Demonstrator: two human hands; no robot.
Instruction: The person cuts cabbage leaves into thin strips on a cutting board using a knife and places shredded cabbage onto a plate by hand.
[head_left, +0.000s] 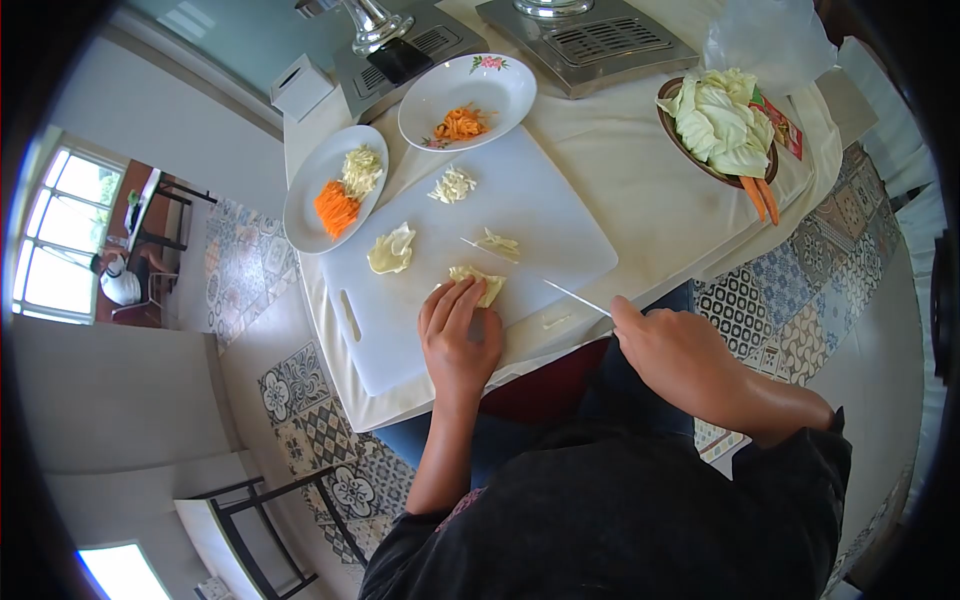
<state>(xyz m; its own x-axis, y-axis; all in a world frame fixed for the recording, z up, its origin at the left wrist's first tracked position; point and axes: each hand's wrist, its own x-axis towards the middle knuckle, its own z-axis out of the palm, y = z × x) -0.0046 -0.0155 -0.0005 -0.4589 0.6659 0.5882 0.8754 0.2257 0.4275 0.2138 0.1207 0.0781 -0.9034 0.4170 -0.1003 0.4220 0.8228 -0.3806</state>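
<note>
My left hand (460, 335) presses with closed fingers on a piece of cabbage (478, 284) near the front of the white cutting board (570, 235). In my right hand (672, 352) is a knife (575, 297), its blade pointing left over the board's front edge. Cut cabbage strips (497, 244) lie just beyond the held piece. A loose cabbage leaf (391, 249) rests to the left, and a small pile of shredded cabbage (453, 185) sits farther back on the board.
A plate (297, 205) with shredded carrot and cabbage overlaps the board's left side. Behind is a flowered bowl (415, 105) with carrot shreds. At right, a brown bowl (668, 92) holds cabbage leaves and carrots. Metal stands (640, 50) are at the back. A person (121, 284) sits far left.
</note>
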